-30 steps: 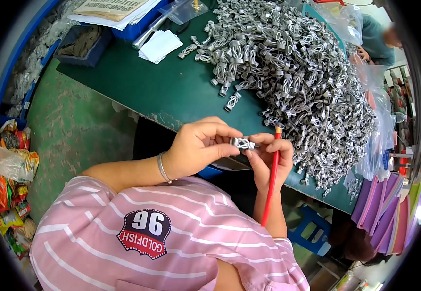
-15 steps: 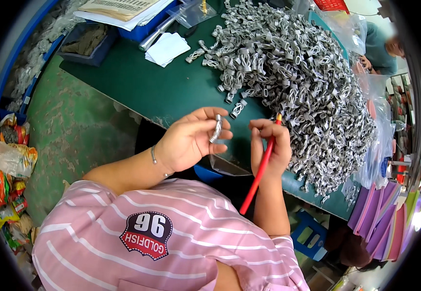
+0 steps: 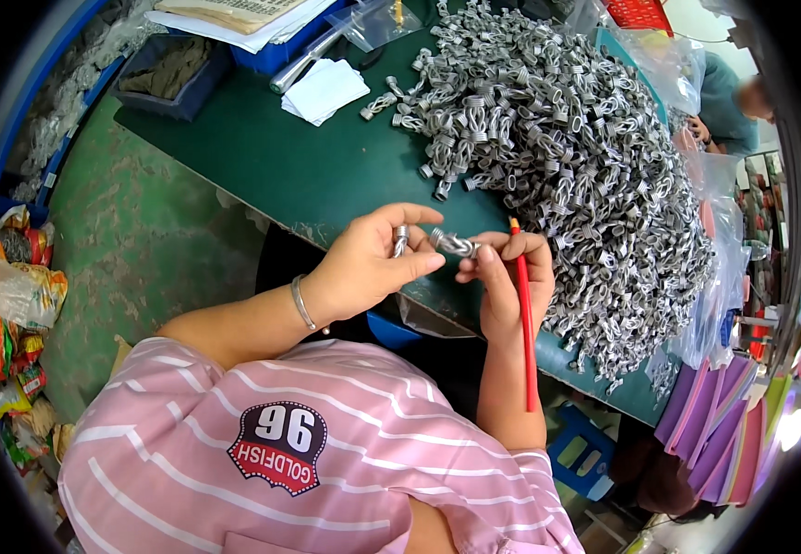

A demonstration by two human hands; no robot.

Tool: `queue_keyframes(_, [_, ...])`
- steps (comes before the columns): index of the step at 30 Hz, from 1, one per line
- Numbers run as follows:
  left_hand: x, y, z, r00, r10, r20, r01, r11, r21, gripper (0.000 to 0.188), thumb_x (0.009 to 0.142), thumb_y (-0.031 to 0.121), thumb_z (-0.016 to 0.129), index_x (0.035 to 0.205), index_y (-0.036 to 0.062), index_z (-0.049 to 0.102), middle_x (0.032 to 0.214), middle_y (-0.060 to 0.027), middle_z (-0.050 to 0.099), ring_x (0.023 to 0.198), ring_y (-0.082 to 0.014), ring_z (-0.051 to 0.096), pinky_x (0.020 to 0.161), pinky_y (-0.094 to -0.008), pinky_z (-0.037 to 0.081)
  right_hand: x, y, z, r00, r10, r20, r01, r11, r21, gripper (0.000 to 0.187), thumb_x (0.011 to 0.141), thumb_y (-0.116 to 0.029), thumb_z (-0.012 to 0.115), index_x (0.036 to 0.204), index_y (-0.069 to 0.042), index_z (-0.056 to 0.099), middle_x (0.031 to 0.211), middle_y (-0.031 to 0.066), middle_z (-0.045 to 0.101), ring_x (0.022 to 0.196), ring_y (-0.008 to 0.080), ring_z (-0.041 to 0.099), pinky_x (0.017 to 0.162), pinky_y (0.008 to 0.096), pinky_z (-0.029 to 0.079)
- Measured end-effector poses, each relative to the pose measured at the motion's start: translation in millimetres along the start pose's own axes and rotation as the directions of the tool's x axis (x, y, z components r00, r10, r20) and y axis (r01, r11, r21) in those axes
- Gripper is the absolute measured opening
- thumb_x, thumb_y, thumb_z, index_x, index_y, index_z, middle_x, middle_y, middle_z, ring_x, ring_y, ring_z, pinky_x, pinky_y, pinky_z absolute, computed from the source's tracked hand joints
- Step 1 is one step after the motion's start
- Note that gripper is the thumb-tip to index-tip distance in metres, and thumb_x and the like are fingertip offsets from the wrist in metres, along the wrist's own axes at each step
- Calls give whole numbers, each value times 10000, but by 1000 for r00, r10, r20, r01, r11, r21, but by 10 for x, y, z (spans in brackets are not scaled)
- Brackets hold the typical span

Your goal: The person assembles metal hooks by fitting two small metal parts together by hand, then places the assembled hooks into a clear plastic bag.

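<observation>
My left hand [image 3: 359, 263] has its fingers curled around a small silver twisted metal loop piece with a ribbed collar [image 3: 400, 241]. Between the thumb and forefinger of my right hand [image 3: 518, 286], a second silver twisted loop piece [image 3: 454, 244] is pinched, pointing toward the left hand. The same right hand also holds a slim red stick-like tool [image 3: 527, 342] with a yellowish tip, its long end hanging down along the forearm. Just beyond both hands, a large heap of similar silver loop pieces [image 3: 576, 175] covers the right part of the green table [image 3: 262, 157].
White cards [image 3: 325, 92] lie by a metal-handled tool [image 3: 306, 63]. A dark bin with a cloth [image 3: 171, 78] sits at the table's far-left corner. Clear plastic bags and a person [image 3: 728, 106] are beyond the heap. A blue stool [image 3: 580, 452] stands below the table.
My right hand now pinches a loop piece; the loose one near the heap's edge is gone from the table. The red tool has swung more upright. My left fingers have closed more.
</observation>
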State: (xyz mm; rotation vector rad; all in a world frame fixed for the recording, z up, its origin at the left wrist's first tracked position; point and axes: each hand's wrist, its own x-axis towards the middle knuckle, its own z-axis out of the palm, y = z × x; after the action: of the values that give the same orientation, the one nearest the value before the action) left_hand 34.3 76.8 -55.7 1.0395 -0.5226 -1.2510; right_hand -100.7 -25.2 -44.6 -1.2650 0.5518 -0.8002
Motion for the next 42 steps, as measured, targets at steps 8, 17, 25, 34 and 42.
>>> queue_keyframes(8, [-15,-1,80,845,500,189,-530,739,415,143,744,-7,652,881,9,613,812,-45,578,650,-93,540,584,-208,431,-89,150,-170,982,2,191,-69,937,343,212,791,69,565,838,-47,393,907,197,584,769,220,614,672,306,536])
queue_keyframes(17, [-19,-63,109,927,367,82,-375,892,252,195,762,13,651,951,3,605,783,-11,566,636,-57,501,551,-189,401,-188,154,-124,918,-389,81,390,921,12,391,700,152,617,890,-61,349,989,204,544,882,226,571,765,313,490])
queue_keyframes(25, [-26,-172,96,967,-158,202,219,918,-331,206,878,88,521,1043,-30,551,797,-83,610,552,-96,534,461,-188,424,-218,46,-77,788,-582,200,614,723,-317,426,669,92,678,877,-71,345,904,202,579,780,227,571,683,309,466])
queue_keyframes(34, [671,328,33,786,617,48,-472,547,691,330,673,84,741,942,45,554,691,27,472,638,-44,462,546,-200,395,-8,228,-126,757,-654,2,542,626,-561,209,753,78,597,777,-36,423,814,146,606,671,193,568,634,270,466])
queue_keyframes(42, [992,513,68,674,703,228,-444,139,885,422,602,180,781,911,4,554,781,-90,513,703,-226,528,616,-296,448,-18,219,-161,771,-637,-18,517,643,-565,207,745,82,601,771,-35,433,778,133,604,654,192,554,607,270,456])
